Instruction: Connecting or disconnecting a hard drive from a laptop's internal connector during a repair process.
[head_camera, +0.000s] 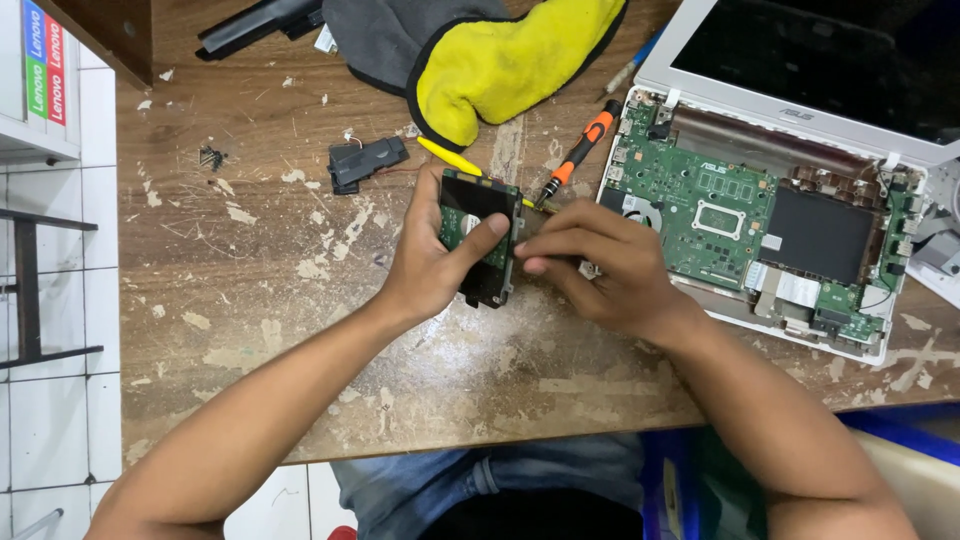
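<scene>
A: Step? L hand (440, 262) grips black rectangular hard drive w/ green board (480, 235), held upright above worn wooden bench (250, 290)

B: R hand (600, 265) pinches at drive's edge by orange-handled screwdriver (577, 155); next needs fine grip, prob

I hold the hard drive (480, 240) upright over the middle of the surface (300, 330), my left hand (440, 255) on its left, my right hand (600, 270) on its right. The opened laptop (770, 220) lies to the right. Behind the drive lie a screwdriver (578, 155) and a cloth (510, 65); a small speaker part (365, 162) lies behind-left.
</scene>
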